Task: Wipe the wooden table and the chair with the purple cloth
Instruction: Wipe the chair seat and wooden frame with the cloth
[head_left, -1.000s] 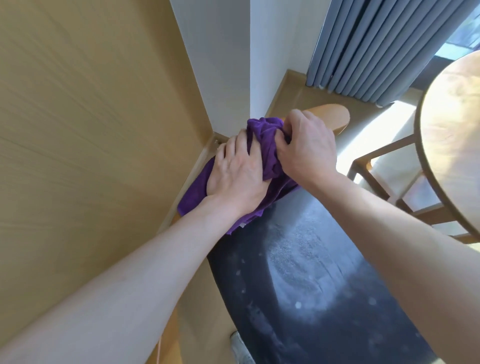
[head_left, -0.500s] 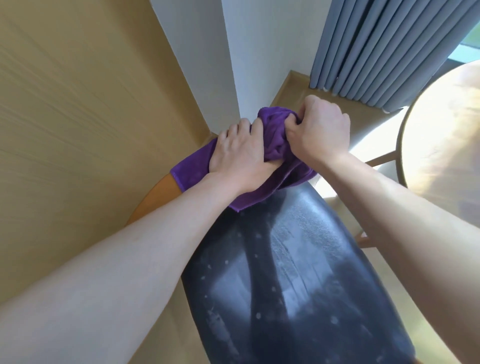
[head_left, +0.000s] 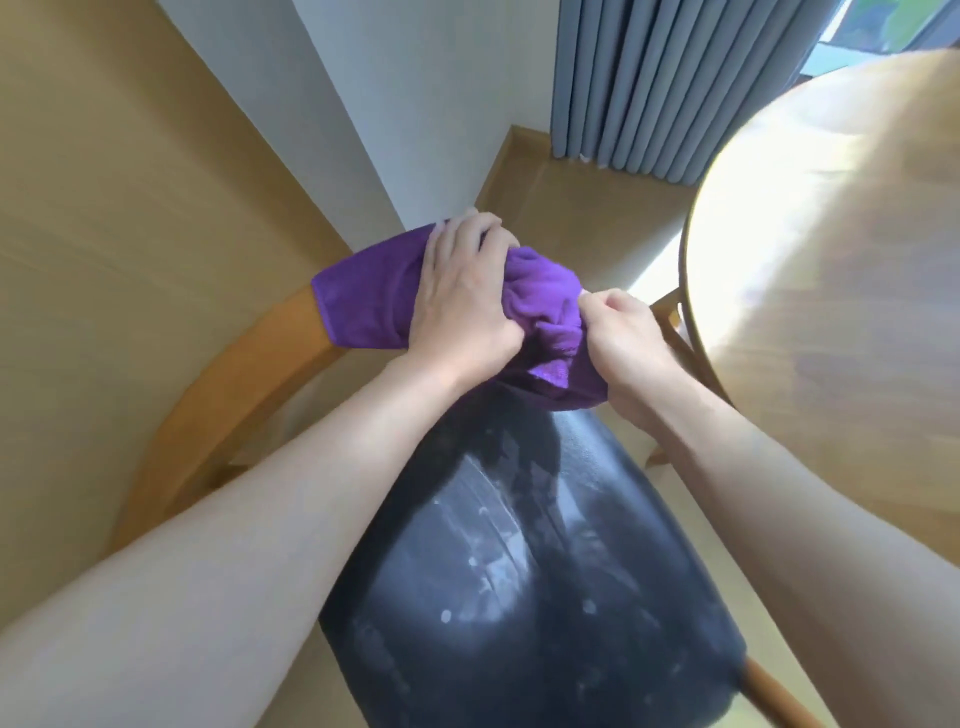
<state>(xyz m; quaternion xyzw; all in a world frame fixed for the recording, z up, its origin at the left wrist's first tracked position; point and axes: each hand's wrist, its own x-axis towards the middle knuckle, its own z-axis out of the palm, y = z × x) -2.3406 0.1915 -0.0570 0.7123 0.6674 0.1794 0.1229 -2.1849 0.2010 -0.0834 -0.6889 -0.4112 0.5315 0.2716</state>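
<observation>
Two hands on the cloth (head_left: 363, 299), both at the far edge of the chair (head_left: 524, 571). Your left hand (head_left: 462, 291) lies palm-down over the middle of the cloth, fingers curled over its far side and gripping it against the chair's curved wooden backrest (head_left: 228, 395). Your right hand (head_left: 623, 338) is fisted, knuckles up, pinching the bunched right end of the cloth just beside the left hand. Both forearms reach in from the near corners, crossing above the dark seat.

Cloth: draped over the top of the backrest, flat purple flap hanging to the left of your left hand, crumpled folds between the hands, a tail drooping onto the far rim of the seat. Seat shows pale streaks and spots.

Table (head_left: 831, 270): round, wooden, at the right, sunlit, apart from the cloth. Grey curtain (head_left: 670, 88) hangs far behind; white wall (head_left: 415, 104) at the far corner, tan panel (head_left: 104, 208) on the left.

Against half a second ago: your right hand has dropped nearer and lower, from level with the left to below it. Left hand holds much the same spot on the cloth. More of the backrest curve now shows at the left, and more of the table top at the right.
</observation>
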